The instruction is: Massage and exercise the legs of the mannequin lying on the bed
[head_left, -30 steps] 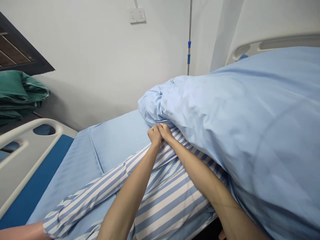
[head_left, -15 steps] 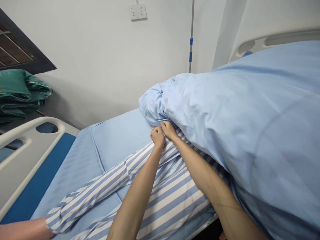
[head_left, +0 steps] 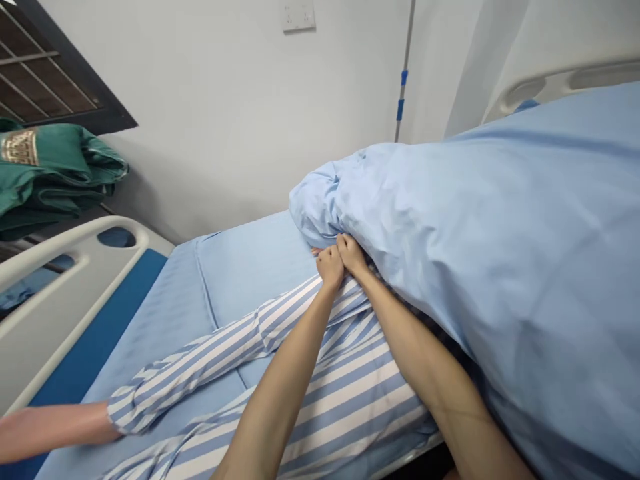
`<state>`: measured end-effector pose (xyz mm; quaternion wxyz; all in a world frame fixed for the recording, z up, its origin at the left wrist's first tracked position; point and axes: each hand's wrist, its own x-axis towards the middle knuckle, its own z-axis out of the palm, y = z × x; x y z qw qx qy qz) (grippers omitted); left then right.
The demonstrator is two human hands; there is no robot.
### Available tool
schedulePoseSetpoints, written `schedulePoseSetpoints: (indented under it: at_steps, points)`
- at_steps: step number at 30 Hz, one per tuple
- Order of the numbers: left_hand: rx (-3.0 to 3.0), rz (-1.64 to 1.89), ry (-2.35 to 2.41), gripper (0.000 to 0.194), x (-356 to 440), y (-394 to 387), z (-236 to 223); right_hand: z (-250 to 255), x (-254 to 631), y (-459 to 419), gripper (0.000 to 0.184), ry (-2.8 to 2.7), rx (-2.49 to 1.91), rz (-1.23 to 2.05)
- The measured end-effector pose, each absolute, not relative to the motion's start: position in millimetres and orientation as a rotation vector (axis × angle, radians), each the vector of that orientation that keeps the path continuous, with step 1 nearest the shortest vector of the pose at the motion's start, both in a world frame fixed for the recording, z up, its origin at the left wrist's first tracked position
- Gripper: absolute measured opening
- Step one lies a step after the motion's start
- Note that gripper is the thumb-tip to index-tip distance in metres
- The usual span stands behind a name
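Blue-and-white striped trousers [head_left: 357,393] cover the legs of a figure lying on the bed. My left hand [head_left: 330,265] is closed at the upper far side of the trousers, gripping the fabric there. Right beside it, my right hand [head_left: 351,253] is closed too, at the top of the trousers against the edge of the folded-back light blue quilt [head_left: 480,227]. The fingertips of both hands are hidden. A bit of other fingers [head_left: 316,251] shows just past my left hand. At the lower left, a bare lower leg [head_left: 60,430] comes out of the trouser cuff.
The bed sheet [head_left: 255,253] is light blue. A cream and blue bed end board [head_left: 70,267] stands at the left, with a folded green cloth [head_left: 60,173] behind it. Along the wall are a blue-clamped pole [head_left: 401,93] and a socket plate [head_left: 299,15].
The view has shifted slightly, so most things sit further right. My hands stay side by side at the same spot on the trousers, the left one turned a little.
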<state>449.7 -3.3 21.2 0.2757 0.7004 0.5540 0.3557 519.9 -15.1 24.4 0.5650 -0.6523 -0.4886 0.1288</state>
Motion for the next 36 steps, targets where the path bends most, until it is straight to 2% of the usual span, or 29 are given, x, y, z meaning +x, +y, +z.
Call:
schedulePoseSetpoints:
  at_steps: [6, 11, 16, 21, 28, 33, 36]
  points:
    - [2.014, 0.789, 1.470, 0.029, 448, -4, 12, 38, 519, -21, 0.028, -1.370, -1.570, 0.106]
    - [1.857, 0.843, 1.409, 0.039, 451, -4, 16, 17, 534, -11, 0.039, -1.226, -1.694, 0.113]
    - [1.759, 0.793, 1.249, 0.038, 427, 3, 21, 0, 541, -7, 0.033, -1.295, -1.709, 0.153]
    - [1.889, 0.720, 1.344, 0.042, 293, -1, 39, -3, 538, -9, 0.032, -1.331, -1.718, 0.151]
    - [2.060, 0.499, 1.807, 0.045, 43, -51, 106, 0, 537, -14, 0.030, -1.411, -1.797, 0.171]
    - [2.000, 0.477, 1.849, 0.040, -20, -95, 114, 6, 531, -20, 0.032, -1.568, -2.086, 0.060]
    - [1.898, 0.636, 1.991, 0.037, -27, -114, 100, 16, 521, -23, 0.028, -1.720, -2.226, 0.031]
